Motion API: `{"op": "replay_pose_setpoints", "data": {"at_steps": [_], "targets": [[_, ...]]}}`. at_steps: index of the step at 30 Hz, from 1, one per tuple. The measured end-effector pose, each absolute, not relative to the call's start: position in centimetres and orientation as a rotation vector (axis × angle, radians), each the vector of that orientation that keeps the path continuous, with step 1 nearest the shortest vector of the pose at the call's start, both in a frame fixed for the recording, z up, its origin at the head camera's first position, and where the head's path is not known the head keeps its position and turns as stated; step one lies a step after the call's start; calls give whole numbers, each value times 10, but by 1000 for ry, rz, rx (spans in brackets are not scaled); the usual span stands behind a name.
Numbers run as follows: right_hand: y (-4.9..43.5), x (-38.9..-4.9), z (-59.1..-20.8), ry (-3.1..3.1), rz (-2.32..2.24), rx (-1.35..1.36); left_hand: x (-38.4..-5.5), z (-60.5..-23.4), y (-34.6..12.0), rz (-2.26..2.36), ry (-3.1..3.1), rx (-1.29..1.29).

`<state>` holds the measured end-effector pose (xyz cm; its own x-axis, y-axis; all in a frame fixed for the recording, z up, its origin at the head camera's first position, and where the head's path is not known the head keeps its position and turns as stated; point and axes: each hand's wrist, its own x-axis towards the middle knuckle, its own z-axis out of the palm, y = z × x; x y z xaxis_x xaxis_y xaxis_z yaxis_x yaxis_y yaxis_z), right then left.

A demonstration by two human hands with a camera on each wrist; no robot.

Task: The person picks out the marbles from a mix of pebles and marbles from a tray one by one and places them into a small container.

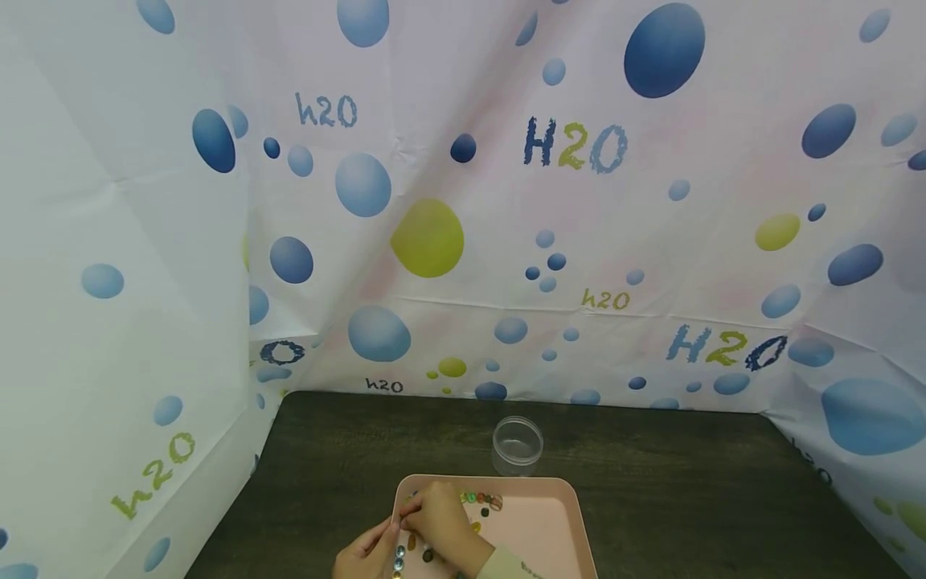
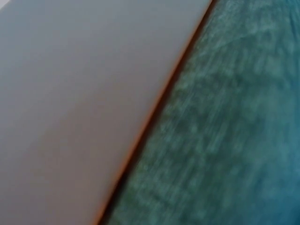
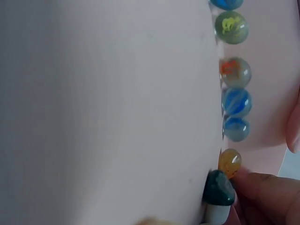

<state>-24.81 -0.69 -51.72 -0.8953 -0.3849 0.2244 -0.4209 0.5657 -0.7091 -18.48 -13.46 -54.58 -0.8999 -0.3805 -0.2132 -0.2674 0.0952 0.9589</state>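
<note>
Dark green stone (image 3: 218, 188) just beside the fingers (image 3: 269, 192), amber marble (image 3: 230, 161) close by, grasp or release unclear.

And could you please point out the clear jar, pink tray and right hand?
Clear jar (image 1: 516, 466), head view: lower front wall.
Pink tray (image 1: 538, 524), head view: bare floor.
Right hand (image 1: 444, 515), head view: back of hand.

The stone (image 3: 218, 189) — dark green (glossy) — is beside an amber bead (image 3: 230, 161).
</note>
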Motion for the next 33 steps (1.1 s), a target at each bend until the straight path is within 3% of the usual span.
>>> {"op": "replay_pose_setpoints", "data": {"at_steps": [14,23,33], "targets": [[-4,-249,-514,-2716,1379,648,-185,-546,-134,-1946,-2266,675],[19,-258,-503,-2685,1866,414,-185,-545,-130,-2027,-2170,704],[56,-259,-493,-2076,2887,-11,-185,-547,-129,-1978,-2181,723]]}}
